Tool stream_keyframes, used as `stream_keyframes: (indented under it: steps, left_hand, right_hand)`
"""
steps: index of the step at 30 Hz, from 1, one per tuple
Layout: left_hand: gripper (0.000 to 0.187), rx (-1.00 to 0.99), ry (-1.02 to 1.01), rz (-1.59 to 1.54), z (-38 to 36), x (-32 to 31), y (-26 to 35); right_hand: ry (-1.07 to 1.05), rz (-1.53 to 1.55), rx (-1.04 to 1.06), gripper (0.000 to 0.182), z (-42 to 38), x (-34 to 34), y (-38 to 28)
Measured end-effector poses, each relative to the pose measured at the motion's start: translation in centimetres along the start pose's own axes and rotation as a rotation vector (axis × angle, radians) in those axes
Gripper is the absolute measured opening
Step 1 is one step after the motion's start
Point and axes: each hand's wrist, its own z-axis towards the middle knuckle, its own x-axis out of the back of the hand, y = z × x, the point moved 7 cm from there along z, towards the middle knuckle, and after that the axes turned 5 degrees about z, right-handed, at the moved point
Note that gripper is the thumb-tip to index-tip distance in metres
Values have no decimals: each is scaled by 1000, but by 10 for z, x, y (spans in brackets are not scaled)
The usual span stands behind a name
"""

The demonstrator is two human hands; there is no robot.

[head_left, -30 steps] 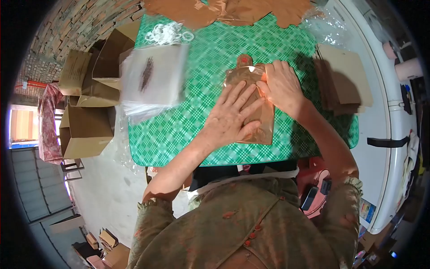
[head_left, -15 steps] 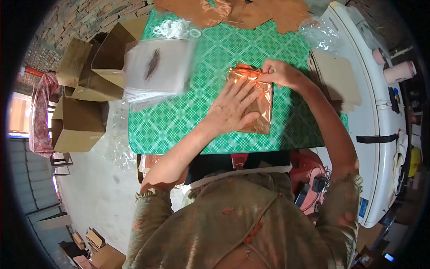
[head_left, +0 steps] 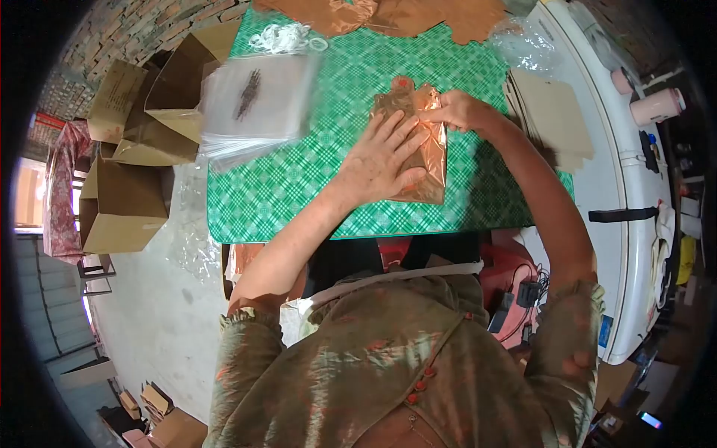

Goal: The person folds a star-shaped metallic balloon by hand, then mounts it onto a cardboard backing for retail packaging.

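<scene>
A shiny copper-coloured packet [head_left: 429, 179] lies on the green checked tablecloth [head_left: 328, 216], with an upright tab at its far edge. My left hand [head_left: 377, 160] rests flat on it, fingers spread, pressing the left and middle part. At the packet's upper right corner, my right hand [head_left: 459, 112] pinches the foil edge between thumb and fingers. Part of the packet is hidden under my left hand.
Stacked clear plastic sleeves [head_left: 280, 93] and white bands [head_left: 280, 37] lie at the left. Copper sheets [head_left: 418, 19] lie along the far edge. Beige card sheets [head_left: 556, 119] are at the right, cardboard boxes [head_left: 131, 198] beyond the left edge.
The packet's far end has opened out, with the tab now standing out beyond it. My right hand has shifted slightly along the upper right edge. The whole view has shifted a little.
</scene>
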Motion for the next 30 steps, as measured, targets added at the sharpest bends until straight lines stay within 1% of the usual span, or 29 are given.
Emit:
stream_keyframes:
  steps: [1,4,7,10,11,13,14,15,16,17,18,19,20,21,22,24,25,26,30]
  left_hand:
    - [74,2,-18,12,0,-1,-1]
    - [76,10,-35,15,0,-2,-1]
    - [76,7,-24,-3,0,0,-2]
    - [76,-42,161,-59,2,15,-1]
    - [79,0,219,-45,0,21,-5]
    - [85,81,335,-19,-2,48,-9]
    - [89,133,423,-65,-7,62,-14]
    - [92,185,510,-113,-14,75,-22]
    - [96,238,596,-162,-24,85,-29]
    - [107,267,666,-207,-32,91,-36]
    - [109,293,671,-301,-39,92,-41]
    - [111,322,675,-394,-48,95,-42]
    - [113,352,679,-487,-57,97,-42]
    - [118,368,615,-494,-64,101,-34]
    - [109,315,579,-494,-77,100,-26]
    - [96,230,414,-318,-88,93,-2]
    - [81,170,302,-268,-94,85,8]
    - [73,137,285,-269,-100,81,22]
    - [69,139,180,-276,-119,66,51]
  right_hand:
    - [4,14,-43,55,1,-1,3]
    - [90,161,75,49,-18,-4,-5]
    - [25,430,141,41,-42,-18,-8]
    - [80,520,202,39,-44,-19,-7]
    - [188,502,216,39,-45,-15,-6]
    - [300,321,224,37,-56,0,-20]
    - [355,234,224,37,-64,6,-25]
    - [461,223,318,25,-77,8,-37]
    - [530,214,453,21,-99,7,-53]
    - [599,206,587,17,-127,3,-68]
    - [666,196,721,15,-150,-4,-78]
    - [719,272,794,19,-160,-16,-76]
    - [738,76,893,23,-173,-30,-80]
    - [750,-121,987,27,-185,-43,-82]
    - [757,-317,1076,32,-196,-60,-81]
    - [673,-318,1002,38,-202,-83,-62]
    - [631,-319,963,41,-203,-94,-52]
    - [634,-320,954,42,-205,-101,-43]
    - [615,-385,930,43,-213,-120,-21]
